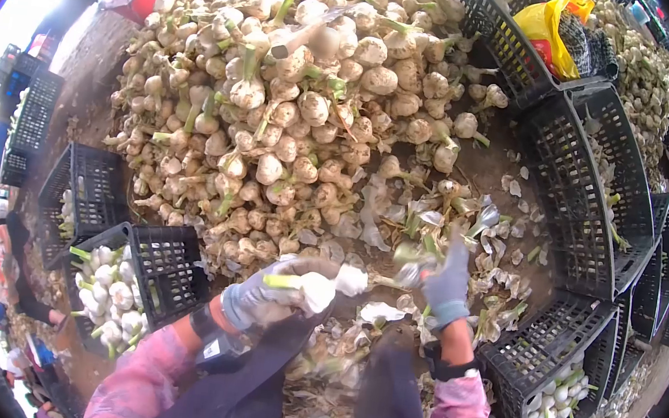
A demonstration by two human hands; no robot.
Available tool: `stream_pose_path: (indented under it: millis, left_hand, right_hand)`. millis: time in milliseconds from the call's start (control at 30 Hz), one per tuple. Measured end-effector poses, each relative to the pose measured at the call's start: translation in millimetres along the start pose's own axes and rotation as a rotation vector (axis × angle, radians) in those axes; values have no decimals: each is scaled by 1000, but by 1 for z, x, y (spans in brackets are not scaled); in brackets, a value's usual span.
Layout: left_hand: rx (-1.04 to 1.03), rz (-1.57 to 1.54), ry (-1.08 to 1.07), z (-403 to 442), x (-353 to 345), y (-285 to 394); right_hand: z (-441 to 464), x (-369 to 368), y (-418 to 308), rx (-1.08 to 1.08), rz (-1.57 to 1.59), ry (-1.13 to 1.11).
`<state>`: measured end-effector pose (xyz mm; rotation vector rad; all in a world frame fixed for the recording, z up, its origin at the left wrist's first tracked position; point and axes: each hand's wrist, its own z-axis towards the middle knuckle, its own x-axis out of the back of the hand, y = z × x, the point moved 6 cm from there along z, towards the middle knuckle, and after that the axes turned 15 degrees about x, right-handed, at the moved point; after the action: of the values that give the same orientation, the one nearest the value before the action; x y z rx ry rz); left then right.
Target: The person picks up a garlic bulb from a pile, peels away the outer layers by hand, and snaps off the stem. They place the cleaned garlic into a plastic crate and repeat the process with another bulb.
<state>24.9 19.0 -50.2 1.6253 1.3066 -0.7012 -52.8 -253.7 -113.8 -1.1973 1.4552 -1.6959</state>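
My left hand (262,300), in a pale grey work glove, is closed round a peeled white garlic bulb (317,292) with a short green stem. A second white bulb (351,280) shows just beyond its fingers. My right hand (449,286), gloved too, is a short way to the right, its fingers curled in. From it juts a motion-smeared thing (410,272) with a reddish spot near the fingers; its kind cannot be made out. In front of both hands rises a large heap of unpeeled garlic (278,120) with soil on the skins.
Loose skins and cut stems (494,260) litter the ground. At left, a black crate (172,261) holds cleaned bulbs; another crate (542,340) with bulbs stands at right. More black crates (584,188) line the right side. A yellow bag (553,27) lies at the top right.
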Motion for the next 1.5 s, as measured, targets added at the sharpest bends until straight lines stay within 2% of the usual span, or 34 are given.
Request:
stream_pose_path:
  millis: [100,167,233,267,333,400,433,500,533,633,667,700,800,900,933,967,1033,1067,1133,1167,1200,1233,1300,1367,1400,1467,1500]
  left_hand:
    - [-83,129,115,2,1,11]
    - [-122,278,234,2,-6,20]
    - [-139,312,314,4,-11,20]
    - [-124,287,333,2,-11,19]
    - [-151,170,351,1,-2,22]
    - [-198,-1,242,4,6,22]
    - [-223,-85,190,3,8,23]
    - [-248,-132,249,-4,10,26]
    - [-278,-215,255,-5,4,34]
    - [-249,-281,265,-3,2,33]
    - [-219,-265,335,1,0,25]
    - [-166,-268,342,3,1,19]
    - [-64,-288,248,13,1,7]
    - [-245,-400,151,15,-6,31]
    - [-336,-430,158,14,-6,39]
    - [-408,-547,125,13,-7,51]
    - [-497,-513,147,8,-3,65]
    - [-499,-480,167,10,-1,65]
    - [-406,190,376,17,-16,49]
    - [-350,524,473,24,-24,39]
    - [-449,1176,433,32,-53,33]
    - [-494,1396,396,33,-64,29]
    - [-572,1562,556,38,-40,45]
    - [-739,1600,1078,20,1,85]
    - [-759,1363,1186,12,45,99]
    - [-682,1113,1566,-5,114,109]
    - [-640,1022,1602,-2,134,110]
  right_hand:
    - [-7,-46,-74,105,86,-266]
    - [-20,-77,-115,47,453,-259]
    - [-17,-90,-133,163,317,-322]
    - [-19,-98,-118,95,421,-218]
    - [-16,-98,-117,118,240,-244]
    - [-19,-98,-103,109,136,-247]
    - [-24,-99,-88,128,92,-265]
    - [-36,-95,-68,157,9,-299]
    - [-44,-94,-63,80,-14,-443]
    - [-33,-86,-103,395,-154,-442]
    - [-25,-85,-124,358,-121,-373]
    - [-16,-90,-143,468,-101,-340]
    - [-3,-103,-166,796,-76,-268]
    - [-22,-111,-146,735,-153,-229]
    - [-32,-119,-142,702,-57,-325]
    - [-44,-126,-140,619,5,-545]
    - [-76,-139,-112,612,42,-869]
    - [-71,-127,-104,511,106,-715]
    - [-48,-99,-111,319,223,-405]
    - [-46,-97,-101,-121,854,-266]
    - [-45,-88,-103,-371,1156,-113]
    - [-47,-77,-101,-630,1444,56]
    - [-48,-37,-81,-557,1864,238]
    - [-60,37,-88,-292,1800,410]
    - [-67,81,-93,-105,1775,446]
    - [-92,158,-96,286,1741,467]
    - [-101,179,-94,401,1718,477]
